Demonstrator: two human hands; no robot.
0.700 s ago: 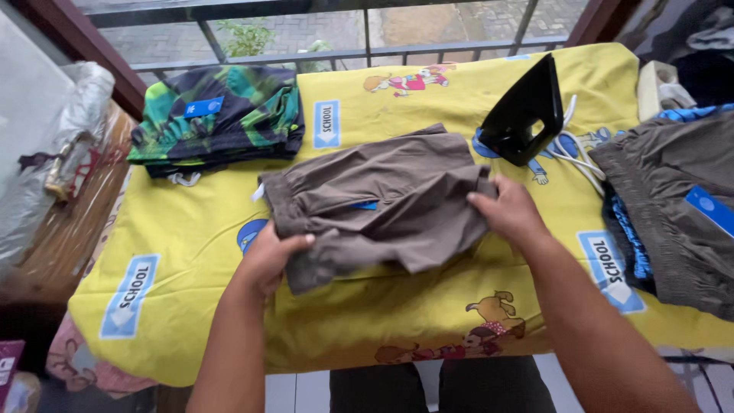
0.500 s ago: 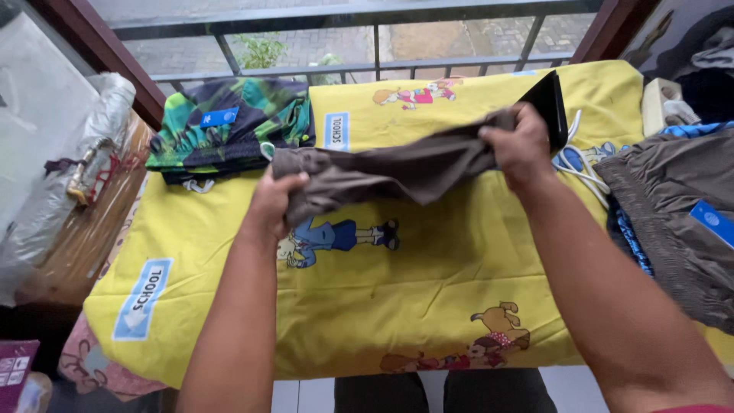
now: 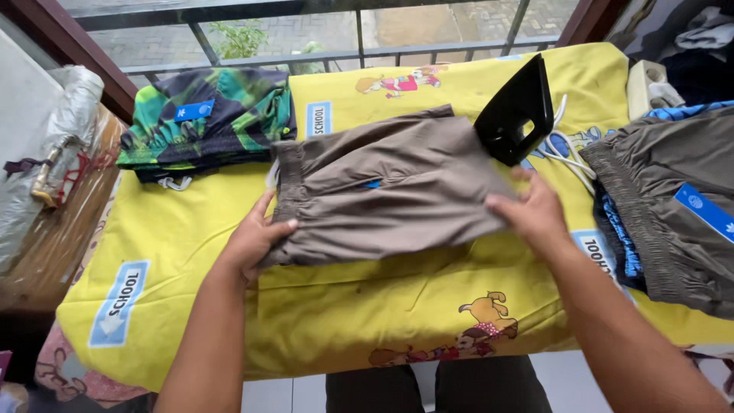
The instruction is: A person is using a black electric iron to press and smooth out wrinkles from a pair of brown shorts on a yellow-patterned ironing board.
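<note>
Gripping the brown shorts (image 3: 390, 191) at both ends, the hands spread them flat on the yellow sheet (image 3: 191, 237) that covered the board. Left hand (image 3: 252, 241) pinched the waistband corner at the near left, thumb on top, fingers tucked under the fabric. Right hand (image 3: 535, 214) pressed on the leg-hem end at the right, thumb and fingers closed on the cloth edge. Shorts lay between the two hands, waistband to the left, hems to the right, roughly centred on the sheet.

Black iron (image 3: 516, 115) stood upright on its heel just beyond the right hand, touching or nearly touching the far right corner of the shorts; could not tell which. Its white cord (image 3: 569, 149) looped beside it. Green patterned folded garment (image 3: 206, 122) sat at the far left corner, just beside the waistband. Grey shorts (image 3: 673, 206) with a blue tag lay at the right edge, apart from the right hand.
</note>
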